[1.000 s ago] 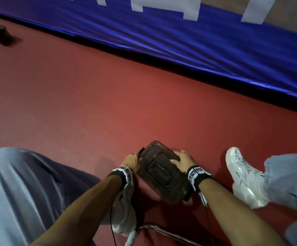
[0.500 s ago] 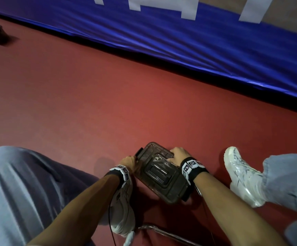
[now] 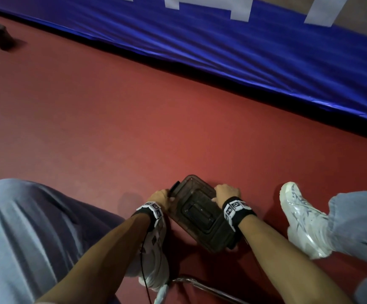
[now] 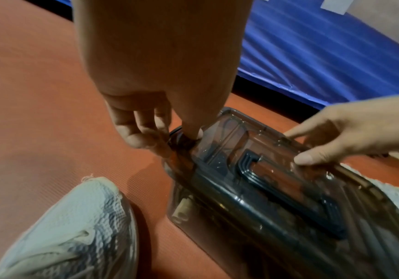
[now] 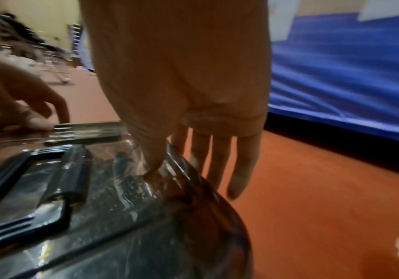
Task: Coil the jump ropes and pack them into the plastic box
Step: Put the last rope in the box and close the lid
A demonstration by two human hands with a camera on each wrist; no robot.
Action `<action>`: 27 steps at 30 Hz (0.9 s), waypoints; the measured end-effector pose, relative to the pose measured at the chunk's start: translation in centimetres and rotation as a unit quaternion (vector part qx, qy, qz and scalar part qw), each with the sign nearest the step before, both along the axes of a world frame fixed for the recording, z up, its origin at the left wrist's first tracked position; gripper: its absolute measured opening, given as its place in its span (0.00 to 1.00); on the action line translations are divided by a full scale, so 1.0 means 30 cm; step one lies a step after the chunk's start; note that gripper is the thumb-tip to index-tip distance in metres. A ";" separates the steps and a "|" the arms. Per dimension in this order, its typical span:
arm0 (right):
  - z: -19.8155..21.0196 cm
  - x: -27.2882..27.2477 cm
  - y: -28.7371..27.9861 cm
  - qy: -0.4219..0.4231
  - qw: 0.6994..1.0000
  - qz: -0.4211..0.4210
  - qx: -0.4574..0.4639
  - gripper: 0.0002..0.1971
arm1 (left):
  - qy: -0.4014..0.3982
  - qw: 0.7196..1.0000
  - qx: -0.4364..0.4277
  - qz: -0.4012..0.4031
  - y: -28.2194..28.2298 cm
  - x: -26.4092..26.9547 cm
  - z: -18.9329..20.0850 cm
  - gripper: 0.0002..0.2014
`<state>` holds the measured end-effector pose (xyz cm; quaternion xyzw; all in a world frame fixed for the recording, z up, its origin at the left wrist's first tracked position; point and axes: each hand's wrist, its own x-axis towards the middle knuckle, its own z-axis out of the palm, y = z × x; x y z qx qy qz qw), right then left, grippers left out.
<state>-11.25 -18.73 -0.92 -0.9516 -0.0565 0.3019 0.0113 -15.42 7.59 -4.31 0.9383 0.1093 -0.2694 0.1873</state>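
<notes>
Hands work opposite edges of the plastic box point(image 3: 201, 212): left hand point(image 4: 146, 105) pinches the clasp at 10 o'clock, right hand point(image 3: 226, 191) thumb-on-lid, fingers wrapped over the 2 o'clock rim, likely snapping shut the smoky, ribbed, round-cornered lid point(image 4: 260, 162) on red textured floor point(image 3: 134, 128) between white sneakers.

Glossy smoky-clear plastic box point(image 4: 277, 192), matt red floor point(image 3: 134, 119), shiny blue mat point(image 3: 266, 58)

We cannot make out the contents of the smoky plastic box point(image 4: 277, 188). In the head view, the right hand point(image 3: 226, 193) hides the box's far edge. The right wrist view's background is blurred.
</notes>
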 end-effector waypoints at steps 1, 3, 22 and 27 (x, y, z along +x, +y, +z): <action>-0.011 -0.003 -0.023 0.012 0.999 -0.025 0.033 0.25 | 0.004 1.000 -0.007 0.024 -0.001 -0.002 -0.004 0.22; -0.027 -0.019 -0.066 0.042 0.996 -0.057 0.058 0.30 | 0.004 0.996 -0.022 0.083 -0.007 -0.001 -0.004 0.30; 0.000 -0.143 -0.149 0.044 0.961 -0.269 0.054 0.50 | 0.050 0.975 -0.116 0.183 -0.004 0.033 -0.009 0.27; 0.028 -0.044 -0.169 -0.054 0.967 -0.246 0.034 0.52 | 0.034 0.989 -0.064 0.126 -0.064 0.013 0.016 0.21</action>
